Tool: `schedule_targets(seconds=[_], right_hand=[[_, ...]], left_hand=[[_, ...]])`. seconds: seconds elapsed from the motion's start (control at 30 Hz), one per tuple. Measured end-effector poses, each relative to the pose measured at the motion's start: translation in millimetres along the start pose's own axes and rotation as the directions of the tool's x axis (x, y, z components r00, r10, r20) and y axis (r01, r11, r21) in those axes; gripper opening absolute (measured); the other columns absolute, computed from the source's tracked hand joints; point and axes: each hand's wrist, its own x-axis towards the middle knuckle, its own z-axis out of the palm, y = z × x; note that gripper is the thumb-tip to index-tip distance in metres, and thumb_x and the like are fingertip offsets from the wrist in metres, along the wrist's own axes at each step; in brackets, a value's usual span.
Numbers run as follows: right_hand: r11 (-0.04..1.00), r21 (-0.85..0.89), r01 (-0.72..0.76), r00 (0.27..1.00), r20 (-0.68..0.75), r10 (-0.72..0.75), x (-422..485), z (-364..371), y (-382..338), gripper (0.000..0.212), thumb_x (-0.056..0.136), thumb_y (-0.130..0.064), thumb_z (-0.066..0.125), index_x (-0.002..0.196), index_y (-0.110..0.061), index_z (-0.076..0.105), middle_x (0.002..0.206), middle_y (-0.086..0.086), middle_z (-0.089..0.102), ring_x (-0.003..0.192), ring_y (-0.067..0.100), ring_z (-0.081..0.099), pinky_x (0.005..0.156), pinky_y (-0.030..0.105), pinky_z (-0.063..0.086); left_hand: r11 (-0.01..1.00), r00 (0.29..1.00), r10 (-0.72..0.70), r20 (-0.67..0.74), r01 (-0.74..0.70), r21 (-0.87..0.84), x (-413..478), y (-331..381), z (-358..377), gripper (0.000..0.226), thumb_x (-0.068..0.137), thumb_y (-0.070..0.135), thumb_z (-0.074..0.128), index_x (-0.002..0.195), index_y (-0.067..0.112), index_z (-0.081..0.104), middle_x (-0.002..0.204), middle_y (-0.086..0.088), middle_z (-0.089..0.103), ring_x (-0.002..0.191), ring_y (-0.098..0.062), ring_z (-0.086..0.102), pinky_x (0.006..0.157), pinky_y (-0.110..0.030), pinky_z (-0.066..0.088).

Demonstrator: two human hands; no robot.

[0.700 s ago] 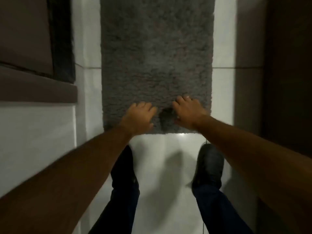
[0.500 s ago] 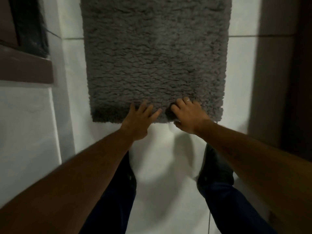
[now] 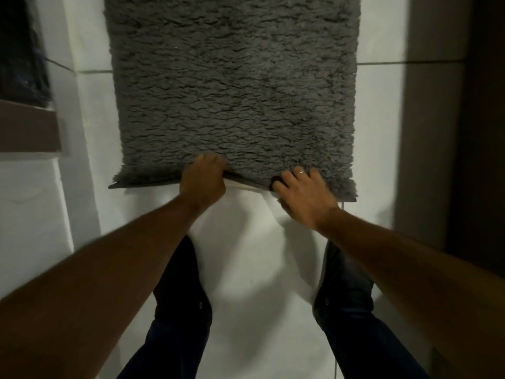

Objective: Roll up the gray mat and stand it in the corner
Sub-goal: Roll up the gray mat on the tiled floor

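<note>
A shaggy gray mat [image 3: 232, 86] lies flat on the white tiled floor and runs away from me past the top of the frame. My left hand [image 3: 203, 180] is closed on the mat's near edge, left of its middle. My right hand [image 3: 302, 191], with a ring on one finger, grips the same edge further right. Between the two hands the near edge is lifted slightly off the floor and its pale underside shows. The near corners rest on the tiles.
My two dark shoes [image 3: 181, 285] and trouser legs stand on the white floor [image 3: 257, 269] just behind the mat. A white wall with a dark brown ledge [image 3: 27, 127] is on the left. A dark door or panel [image 3: 475, 132] closes off the right side.
Both hands went from lying flat with spread fingers on the mat's near edge to closing on it. The edge between them has come up a little. The view has moved closer.
</note>
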Motion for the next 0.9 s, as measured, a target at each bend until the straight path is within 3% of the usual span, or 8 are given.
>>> schedule_targets(seconds=[0.1, 0.2, 0.37, 0.47, 0.57, 0.63, 0.8, 0.9], right_hand=[[0.983, 0.103, -0.149, 0.982, -0.097, 0.159, 17, -13, 9, 0.027, 0.1, -0.024, 0.05, 0.123, -0.014, 0.059, 0.125, 0.014, 0.06, 0.115, 0.036, 0.052, 0.094, 0.051, 0.039], [0.969, 0.086, -0.233, 0.96, -0.138, 0.244, 35, -22, 14, 0.033, 0.095, -0.022, 0.059, 0.126, -0.014, 0.055, 0.129, 0.015, 0.057, 0.118, 0.038, 0.05, 0.097, 0.053, 0.038], [0.973, 0.04, -0.228, 0.97, -0.078, 0.23, 46, -14, 9, 0.037, 0.092, -0.018, 0.063, 0.127, -0.012, 0.054, 0.131, 0.016, 0.056, 0.122, 0.037, 0.049, 0.099, 0.054, 0.041], [0.97, 0.071, -0.232, 0.96, -0.144, 0.24, 39, -4, 5, 0.033, 0.095, -0.029, 0.057, 0.12, -0.007, 0.057, 0.125, 0.018, 0.06, 0.112, 0.038, 0.054, 0.095, 0.054, 0.044], [0.98, 0.038, -0.193, 0.974, -0.115, 0.196, 36, 1, 8, 0.058, 0.092, -0.052, 0.058, 0.126, -0.005, 0.055, 0.128, 0.019, 0.058, 0.113, 0.039, 0.055, 0.092, 0.051, 0.044], [0.984, 0.019, -0.175, 0.979, -0.108, 0.176, 38, 2, 10, 0.053, 0.094, -0.043, 0.06, 0.131, -0.007, 0.052, 0.133, 0.017, 0.057, 0.117, 0.037, 0.054, 0.094, 0.052, 0.044], [0.973, 0.207, -0.105, 0.982, -0.135, 0.135, 41, -12, 31, 0.032, 0.094, -0.024, 0.062, 0.123, -0.01, 0.065, 0.122, 0.015, 0.068, 0.111, 0.037, 0.061, 0.095, 0.049, 0.045], [0.947, 0.316, -0.054, 0.996, -0.046, 0.072, 40, -27, 45, 0.03, 0.097, -0.027, 0.06, 0.122, -0.012, 0.065, 0.115, 0.013, 0.072, 0.101, 0.032, 0.066, 0.091, 0.048, 0.051]], left_hand=[[0.995, 0.98, -0.009, -0.196, 0.029, 0.096, 7, -12, -12, 0.025, 0.078, 0.007, 0.059, 0.103, 0.008, 0.061, 0.105, -0.017, 0.064, 0.098, -0.036, 0.058, 0.083, -0.047, 0.045], [0.954, 0.947, 0.13, -0.293, -0.039, 0.296, 2, -25, -12, 0.02, 0.076, 0.006, 0.06, 0.095, 0.011, 0.058, 0.093, -0.014, 0.062, 0.085, -0.033, 0.056, 0.075, -0.042, 0.041], [0.95, 0.939, 0.242, -0.243, -0.178, 0.258, -8, -39, 9, 0.026, 0.088, 0.026, 0.061, 0.109, 0.011, 0.057, 0.106, -0.014, 0.062, 0.094, -0.033, 0.055, 0.081, -0.044, 0.043], [0.919, 0.957, 0.264, -0.121, -0.211, 0.334, -16, -48, 14, 0.068, 0.082, 0.049, 0.065, 0.133, 0.006, 0.052, 0.133, -0.02, 0.056, 0.117, -0.039, 0.054, 0.095, -0.051, 0.044], [0.902, 0.967, 0.232, -0.101, -0.175, 0.394, -10, -50, 10, 0.071, 0.084, 0.036, 0.069, 0.145, 0.01, 0.043, 0.143, -0.017, 0.051, 0.127, -0.038, 0.05, 0.099, -0.051, 0.041], [0.899, 0.963, 0.238, -0.125, -0.17, 0.404, -1, -49, 4, 0.061, 0.086, 0.027, 0.068, 0.142, 0.015, 0.046, 0.135, -0.012, 0.056, 0.119, -0.034, 0.054, 0.091, -0.048, 0.043], [0.97, 0.969, 0.209, -0.13, -0.189, 0.151, 12, -55, -14, 0.041, 0.091, 0.026, 0.063, 0.131, 0.02, 0.059, 0.117, -0.007, 0.069, 0.106, -0.032, 0.061, 0.091, -0.047, 0.039], [0.984, 0.985, 0.17, 0.001, -0.17, -0.047, 16, -58, -32, 0.04, 0.092, 0.03, 0.063, 0.13, 0.019, 0.053, 0.115, -0.011, 0.07, 0.104, -0.035, 0.065, 0.095, -0.045, 0.041]])
